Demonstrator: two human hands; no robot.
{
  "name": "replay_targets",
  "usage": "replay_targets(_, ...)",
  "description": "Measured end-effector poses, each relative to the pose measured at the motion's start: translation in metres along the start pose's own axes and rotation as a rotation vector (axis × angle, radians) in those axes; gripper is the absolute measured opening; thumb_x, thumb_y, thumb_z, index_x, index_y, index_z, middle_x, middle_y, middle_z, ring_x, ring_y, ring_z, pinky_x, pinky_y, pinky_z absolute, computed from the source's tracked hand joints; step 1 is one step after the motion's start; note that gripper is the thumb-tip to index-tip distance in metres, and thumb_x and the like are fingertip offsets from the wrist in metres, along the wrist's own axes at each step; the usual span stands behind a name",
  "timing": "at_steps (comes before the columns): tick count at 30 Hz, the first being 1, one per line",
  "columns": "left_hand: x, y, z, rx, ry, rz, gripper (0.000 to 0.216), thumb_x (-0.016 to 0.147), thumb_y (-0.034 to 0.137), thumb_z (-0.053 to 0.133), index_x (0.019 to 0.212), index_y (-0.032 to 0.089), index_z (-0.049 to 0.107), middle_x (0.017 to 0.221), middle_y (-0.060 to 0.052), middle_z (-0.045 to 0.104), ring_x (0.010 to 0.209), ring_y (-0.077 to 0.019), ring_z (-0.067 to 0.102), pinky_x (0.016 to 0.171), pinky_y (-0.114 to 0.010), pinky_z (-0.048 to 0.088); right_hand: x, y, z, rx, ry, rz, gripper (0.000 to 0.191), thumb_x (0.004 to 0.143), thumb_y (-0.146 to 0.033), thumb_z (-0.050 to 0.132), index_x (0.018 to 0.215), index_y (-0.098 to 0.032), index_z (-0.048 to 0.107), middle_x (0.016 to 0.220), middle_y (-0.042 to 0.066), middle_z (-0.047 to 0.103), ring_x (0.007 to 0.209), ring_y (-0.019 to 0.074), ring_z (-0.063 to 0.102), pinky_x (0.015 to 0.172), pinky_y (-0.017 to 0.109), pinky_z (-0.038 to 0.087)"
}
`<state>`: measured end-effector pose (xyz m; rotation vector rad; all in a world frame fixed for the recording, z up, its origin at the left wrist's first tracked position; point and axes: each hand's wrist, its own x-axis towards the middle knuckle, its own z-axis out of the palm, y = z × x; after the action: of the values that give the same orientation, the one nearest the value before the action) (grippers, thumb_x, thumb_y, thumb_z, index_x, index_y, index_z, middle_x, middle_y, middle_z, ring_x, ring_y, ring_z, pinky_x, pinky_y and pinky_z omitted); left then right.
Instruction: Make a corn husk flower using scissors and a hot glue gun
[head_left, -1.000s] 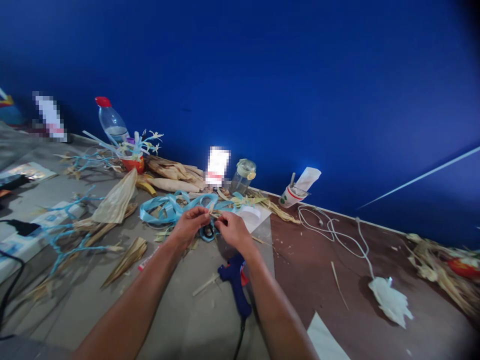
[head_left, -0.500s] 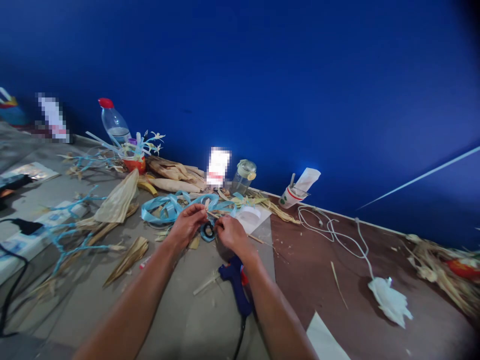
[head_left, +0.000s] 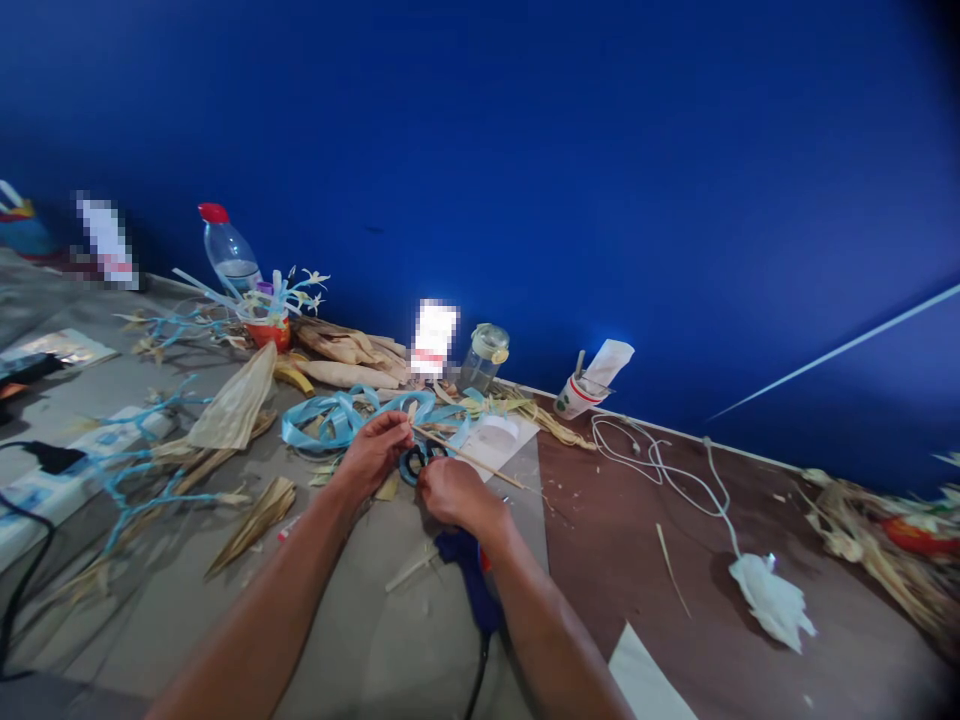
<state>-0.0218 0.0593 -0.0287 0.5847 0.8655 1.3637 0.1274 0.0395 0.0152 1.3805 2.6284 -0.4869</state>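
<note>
My left hand (head_left: 379, 450) is closed in a pinch, with a small pale dried-husk piece (head_left: 412, 411) showing at the fingertips. A thin tan stick (head_left: 472, 460) runs from that pinch down to the right. Below the stick, my right hand (head_left: 456, 492) is curled over dark-handled scissors (head_left: 411, 466); the handle loops show at its fingertips, while the middle of the scissors is hidden. A blue glue gun (head_left: 480, 595) lies under my right wrist, with a translucent glue stick (head_left: 409, 573) to its left. Light-blue ribbon (head_left: 322, 420) lies looped beyond my left hand.
Dried husks (head_left: 352, 350), a red-capped bottle (head_left: 229, 250) and a lidded jar (head_left: 484, 358) stand or lie along the blue wall. A power strip (head_left: 30, 500) is at left. To the right are a paper cup (head_left: 577, 397), white cable (head_left: 660, 465) and crumpled tissue (head_left: 771, 600).
My right hand has come away from the stick and moved down to the scissors. The stick now shows along its length. My left hand keeps its pinch in nearly the same place.
</note>
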Motion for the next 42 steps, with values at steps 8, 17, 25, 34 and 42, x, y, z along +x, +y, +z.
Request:
replay_targets(8,-0.004,0.003,0.003,0.029,0.007,-0.012,0.030,0.057,0.027,0.084,0.076,0.015,0.064,0.061,0.002,0.061,0.055,-0.0075,0.056,0.060,-0.020,0.047,-0.014,0.001,0.000,0.027,0.052,0.006,0.025,0.086,-0.028,0.048,0.089,-0.016,0.070,0.095,0.012,0.070,0.084,0.0215,0.066,0.066,0.027,0.042)
replay_targets(17,-0.004,0.001,0.005,0.035,-0.009,0.060,0.028,0.059,0.029,0.082,0.074,0.015,0.064,0.060,0.003,0.060,0.055,-0.0072,0.053,0.062,-0.021,0.047,-0.063,0.013,0.002,0.271,0.124,0.205,0.023,0.088,-0.033,0.054,0.102,-0.017,0.063,0.096,0.007,0.068,0.088,0.0182,0.061,0.075,0.026,0.040)
replay_targets(25,-0.002,-0.002,0.004,0.052,0.015,0.094,0.027,0.060,0.029,0.081,0.077,0.016,0.064,0.062,0.003,0.060,0.056,-0.0082,0.053,0.061,-0.022,0.046,-0.112,0.001,0.030,0.215,0.117,0.368,0.063,0.079,-0.039,0.065,0.133,-0.013,0.046,0.121,0.017,0.058,0.108,0.0300,0.058,0.089,0.037,0.044)
replay_targets(34,-0.002,-0.003,0.004,0.070,0.015,0.072,0.025,0.060,0.027,0.080,0.076,0.016,0.064,0.061,0.002,0.060,0.055,-0.0078,0.053,0.061,-0.022,0.046,-0.119,-0.011,0.046,0.231,0.101,0.458,0.073,0.080,-0.023,0.057,0.146,-0.013,0.031,0.134,0.021,0.047,0.104,0.0332,0.062,0.088,0.043,0.049)
replay_targets(42,-0.001,-0.003,0.005,0.052,0.021,0.083,0.026,0.059,0.028,0.080,0.075,0.016,0.064,0.061,0.002,0.060,0.054,-0.0077,0.052,0.060,-0.022,0.046,-0.119,0.012,0.054,0.669,0.489,0.328,0.058,0.079,-0.018,0.050,0.135,-0.013,0.038,0.125,0.018,0.057,0.115,0.0270,0.057,0.099,0.042,0.045)
